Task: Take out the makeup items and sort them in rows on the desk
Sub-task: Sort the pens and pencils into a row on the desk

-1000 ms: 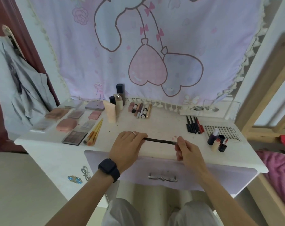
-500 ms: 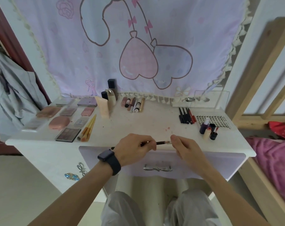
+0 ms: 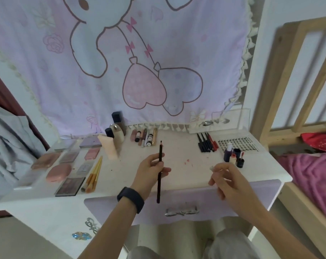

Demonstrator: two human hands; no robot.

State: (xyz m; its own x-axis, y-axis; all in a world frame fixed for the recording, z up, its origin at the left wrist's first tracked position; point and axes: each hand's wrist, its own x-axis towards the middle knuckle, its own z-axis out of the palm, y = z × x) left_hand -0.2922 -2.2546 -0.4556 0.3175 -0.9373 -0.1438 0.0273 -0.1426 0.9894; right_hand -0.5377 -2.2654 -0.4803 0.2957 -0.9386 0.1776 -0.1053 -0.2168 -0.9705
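The left hand (image 3: 151,172) curls its fingers round a thin, dark pencil (image 3: 158,187), held nearly upright over the white, smudged desk (image 3: 179,152). The right hand (image 3: 231,181) pinches a small pale cap (image 3: 212,167). A soft lilac cartoon cloth (image 3: 121,81) hangs behind.

The cloth (image 3: 158,53) on the far wall is pale lilac and pink, printed with a brown-outlined cartoon rabbit, pink bows and 2 heart balloons, 1 pink and 1 lilac. The desk (image 3: 186,150) is white with faint pink smears. Its drawer (image 3: 186,197) is lilac with a silver bow handle (image 3: 181,211). The pencil (image 3: 159,176) is black, the cap (image 3: 212,167) off-white and the watch (image 3: 130,199) black. At the left are a pink compact (image 3: 59,172), a dark brown palette (image 3: 70,186) and brushes (image 3: 94,172) with yellow-orange handles. The pens (image 3: 205,143) at the far right are black, with 1 red. The blanket (image 3: 315,176) on the right is magenta.
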